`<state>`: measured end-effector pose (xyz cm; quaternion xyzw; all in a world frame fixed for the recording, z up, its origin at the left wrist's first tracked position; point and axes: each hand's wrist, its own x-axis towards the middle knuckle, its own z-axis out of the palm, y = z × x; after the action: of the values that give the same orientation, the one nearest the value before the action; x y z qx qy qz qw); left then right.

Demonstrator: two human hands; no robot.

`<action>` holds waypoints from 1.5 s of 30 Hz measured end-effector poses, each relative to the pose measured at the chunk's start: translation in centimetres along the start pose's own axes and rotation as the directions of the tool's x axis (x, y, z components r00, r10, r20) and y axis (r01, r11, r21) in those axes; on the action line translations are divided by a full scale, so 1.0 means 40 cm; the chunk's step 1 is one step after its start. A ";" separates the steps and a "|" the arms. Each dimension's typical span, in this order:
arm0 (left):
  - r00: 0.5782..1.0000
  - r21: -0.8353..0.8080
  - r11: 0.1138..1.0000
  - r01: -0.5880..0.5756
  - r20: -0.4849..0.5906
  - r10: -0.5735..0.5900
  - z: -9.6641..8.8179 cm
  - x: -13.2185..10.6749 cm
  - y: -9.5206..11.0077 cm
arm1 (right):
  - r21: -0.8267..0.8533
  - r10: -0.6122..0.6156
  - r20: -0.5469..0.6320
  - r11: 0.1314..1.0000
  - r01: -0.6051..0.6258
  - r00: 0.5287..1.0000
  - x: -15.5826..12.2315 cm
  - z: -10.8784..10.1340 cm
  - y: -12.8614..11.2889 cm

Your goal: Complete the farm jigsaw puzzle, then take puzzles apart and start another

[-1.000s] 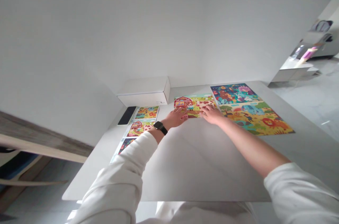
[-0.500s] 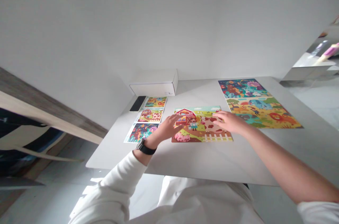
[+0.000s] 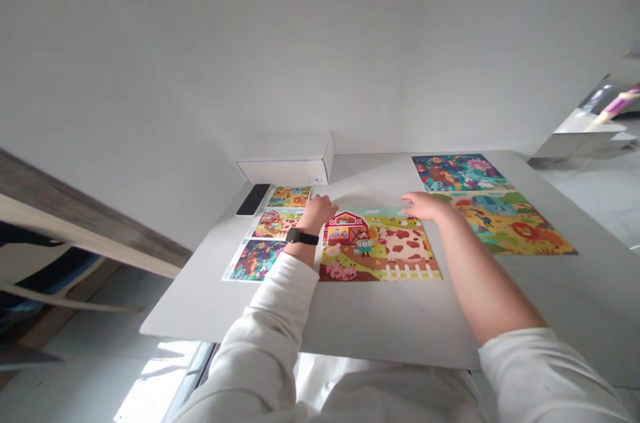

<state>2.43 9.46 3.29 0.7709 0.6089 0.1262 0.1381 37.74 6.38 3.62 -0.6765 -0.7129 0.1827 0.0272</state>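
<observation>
A farm picture puzzle (image 3: 377,246) with a red barn, a cow, a pig and a white fence lies flat in front of me. My left hand (image 3: 319,211), wearing a black watch (image 3: 301,236) on the wrist, is at its far left corner, fingers bent but apart. At the far right corner is my right hand (image 3: 424,204), open, with its fingers reaching leftward. Neither hand has anything visible in its grasp; whether the fingertips touch the puzzle's edge I cannot tell.
Left of the puzzle lies a printed sheet (image 3: 255,260) with three small pictures, beside a black phone (image 3: 253,200). Behind them a white box (image 3: 285,160) stands near the wall. Two colourful pictures, one of night animals (image 3: 463,172) and one of safari animals (image 3: 520,226), lie on the right.
Both hands have moved away from me, from the puzzle's left and right sides to its far corners. More of the farm picture shows. The view has shifted slightly.
</observation>
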 end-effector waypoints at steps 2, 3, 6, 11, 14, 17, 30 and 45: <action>0.999 0.042 0.999 0.019 0.039 -0.021 -0.001 0.014 -0.023 | -0.015 -0.001 -0.003 1.000 0.001 1.000 0.003 0.010 0.019; 0.997 0.067 0.997 0.026 0.071 -0.030 -0.004 0.022 -0.033 | -0.014 -0.008 -0.007 1.000 0.008 1.000 0.004 0.013 0.029; 0.985 0.104 0.994 0.012 0.169 -0.029 -0.017 0.042 -0.055 | 0.006 -0.027 -0.008 1.000 0.027 1.000 0.002 0.019 0.048; 0.979 0.127 0.992 0.006 0.200 -0.031 -0.025 0.052 -0.057 | 0.006 0.011 -0.028 1.000 -0.010 1.000 -0.003 0.018 0.043; 0.984 0.107 0.994 0.025 0.172 -0.043 -0.024 0.049 -0.048 | -0.007 0.016 -0.037 1.000 -0.016 0.999 -0.003 0.015 0.036; 0.985 0.049 0.998 0.042 0.167 -0.049 -0.024 0.045 -0.041 | -0.002 0.011 -0.062 1.000 -0.011 0.998 -0.006 0.010 0.032; 0.965 -0.283 0.951 -0.122 0.188 0.180 -0.095 0.025 -0.059 | 0.352 -0.085 -0.088 0.929 0.111 0.992 -0.048 -0.055 0.033; 0.933 -0.138 0.948 -0.286 0.185 0.309 0.021 0.011 0.052 | 0.252 -0.062 -0.049 0.965 0.073 0.997 -0.008 0.043 -0.072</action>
<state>4.73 9.37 3.27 0.8544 0.4598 0.0990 0.2210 34.52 5.65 2.93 -0.6463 -0.7057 0.2574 0.1342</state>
